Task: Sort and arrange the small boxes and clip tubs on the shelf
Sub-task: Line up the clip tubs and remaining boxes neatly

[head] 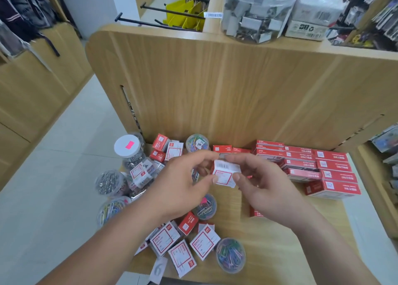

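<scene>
1. Head view: my left hand (183, 183) and right hand (267, 185) both pinch a small white-and-red box (225, 174) above the shelf (280, 241), label up, probably for reading.
2. Red staple boxes (331, 168) sit stacked on the right.
3. Clip tubs (230, 255) and loose white boxes (164, 240) lie jumbled, unsorted.

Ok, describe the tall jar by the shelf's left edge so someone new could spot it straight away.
Look at the low wooden shelf strewn with red-and-white boxes, then at its far left corner, where clear tubs of clips cluster. The tall jar stands there, the only one with a white lid bearing a pink sticker.
</scene>
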